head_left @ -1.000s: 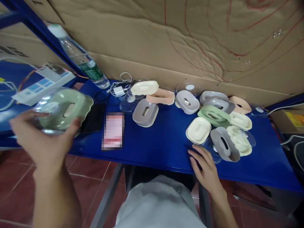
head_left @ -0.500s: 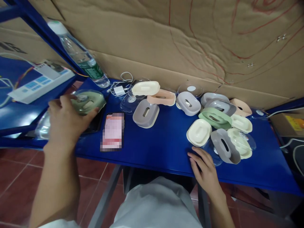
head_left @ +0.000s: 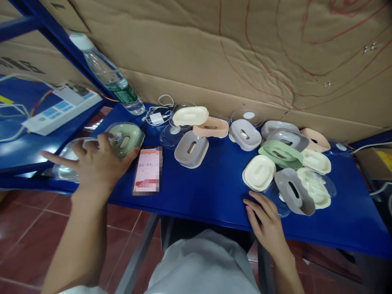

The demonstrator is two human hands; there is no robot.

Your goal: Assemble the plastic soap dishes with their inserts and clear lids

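My left hand (head_left: 93,163) lies over a green soap dish (head_left: 127,138) at the left end of the blue table (head_left: 214,188), fingers spread, thumb against the dish's near edge. A clear plastic lid (head_left: 69,161) sits just left of it, under my fingers. My right hand (head_left: 265,222) rests flat on the table's front edge, fingers relaxed, close to a grey soap dish (head_left: 294,196) and a cream one (head_left: 259,172). It holds nothing.
A phone (head_left: 148,169) showing a timer lies right of the green dish. Several soap dishes in cream, grey, pink and green crowd the table's middle and right. A water bottle (head_left: 107,73) leans at the back left. A white charger (head_left: 157,118) lies behind. Cardboard forms the back wall.
My left hand brought the green dish down from the air and set it on the table beside the phone, then spread its fingers. My right hand stayed put.
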